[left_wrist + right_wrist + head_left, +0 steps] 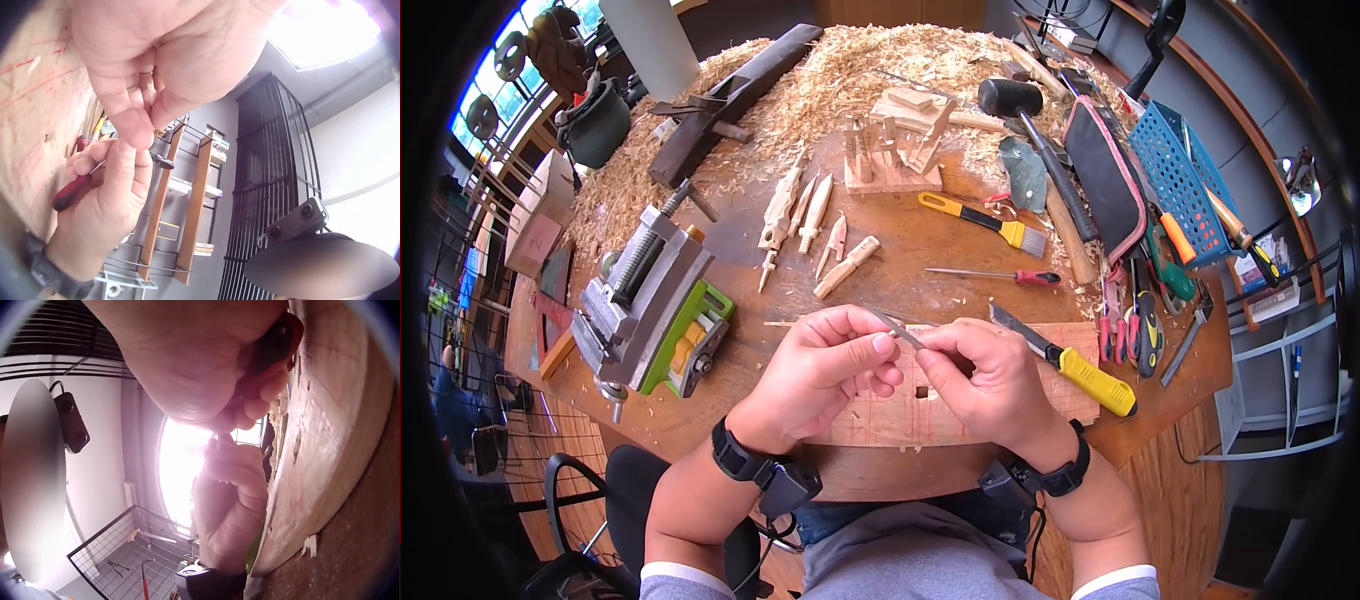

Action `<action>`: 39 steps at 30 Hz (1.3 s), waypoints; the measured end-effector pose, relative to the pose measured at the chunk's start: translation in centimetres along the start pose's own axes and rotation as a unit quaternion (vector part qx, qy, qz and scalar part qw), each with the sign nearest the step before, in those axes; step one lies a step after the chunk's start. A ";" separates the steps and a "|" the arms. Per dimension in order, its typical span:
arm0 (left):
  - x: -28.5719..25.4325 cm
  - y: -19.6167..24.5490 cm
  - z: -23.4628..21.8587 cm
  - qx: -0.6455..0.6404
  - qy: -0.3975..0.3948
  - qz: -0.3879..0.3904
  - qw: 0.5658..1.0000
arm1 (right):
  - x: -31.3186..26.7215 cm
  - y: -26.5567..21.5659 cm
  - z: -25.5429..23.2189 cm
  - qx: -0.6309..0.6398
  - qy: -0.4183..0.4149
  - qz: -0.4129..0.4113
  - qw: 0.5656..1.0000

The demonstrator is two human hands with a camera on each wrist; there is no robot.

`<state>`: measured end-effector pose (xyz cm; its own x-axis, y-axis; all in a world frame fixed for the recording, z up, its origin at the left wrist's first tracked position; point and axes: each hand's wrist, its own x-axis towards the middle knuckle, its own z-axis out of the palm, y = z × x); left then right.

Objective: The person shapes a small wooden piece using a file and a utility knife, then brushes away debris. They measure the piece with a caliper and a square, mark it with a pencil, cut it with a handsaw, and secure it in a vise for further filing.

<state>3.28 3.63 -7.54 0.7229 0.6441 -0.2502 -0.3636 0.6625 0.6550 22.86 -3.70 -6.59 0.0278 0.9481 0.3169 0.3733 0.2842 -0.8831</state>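
My right hand (990,380) grips a slim, flat grey file (898,329), its red and black handle (74,192) mostly covered by the palm. At the file's other end, the thumb and forefinger of my left hand (815,375) pinch the blade, with the remaining fingers loosely bent. Both hands are above a pale wooden board (870,425) marked with red lines and pierced by a small square hole (924,392). A yellow-handled utility knife (1095,378) lies across the board's right end. Most of the right palm's grip is hidden in the head view.
A bench vise (645,310) stands at the left. Beyond the board lie carved wooden pieces (810,215), a brush (985,222) and a red-handled slim tool (1000,275). A black mallet (1010,98), blue basket (1180,170) and wood shavings (860,60) are farther back.
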 end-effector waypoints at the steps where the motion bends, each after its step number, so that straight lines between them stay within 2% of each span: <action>1: 0.0 0.0 0.0 0.000 -0.002 0.000 1.000 | 0.0 0.0 -0.1 -0.004 -0.005 0.002 1.000; 6: 0.1 -0.6 -0.1 0.047 0.000 0.019 0.999 | -0.1 0.1 0.0 -0.017 -0.011 -0.003 1.000; 8: 0.3 -0.9 0.1 0.098 0.010 0.019 0.995 | 0.2 0.1 0.3 -0.026 0.014 -0.024 0.999; 11: 0.4 -0.8 0.5 0.083 0.023 0.021 0.996 | 0.0 0.0 0.2 0.020 0.033 0.023 0.999; 14: 0.3 -0.5 0.2 0.051 0.005 0.022 0.998 | -0.1 -0.4 -0.4 0.012 0.019 0.054 0.998; 17: 0.3 -0.5 0.1 0.045 0.005 0.020 0.999 | -0.2 0.1 -0.2 0.008 0.025 0.021 0.999; 27: 0.2 -0.5 -0.1 0.034 0.003 0.024 0.999 | -0.1 0.1 0.0 -0.002 0.011 0.007 1.000; 30: 0.3 -0.8 -0.4 0.073 -0.004 0.031 0.997 | -0.1 0.1 0.1 0.004 -0.009 0.020 1.000; 32: 0.4 -1.0 -0.2 0.096 0.012 0.020 0.995 | 0.1 0.5 0.4 -0.026 0.015 -0.017 0.999; 35: 0.4 -0.7 0.3 0.080 0.024 0.007 0.996 | 0.1 0.1 0.7 0.003 0.059 0.010 0.998; 39: 0.2 -0.6 0.3 0.063 0.023 0.007 0.998 | -0.1 0.1 0.2 0.006 0.044 0.015 0.999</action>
<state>3.84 3.26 -7.75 0.6892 0.6717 -0.2718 -0.2938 0.6019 0.7425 22.68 -3.78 -6.77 0.1204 0.9403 0.3184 0.3598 0.2576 -0.8968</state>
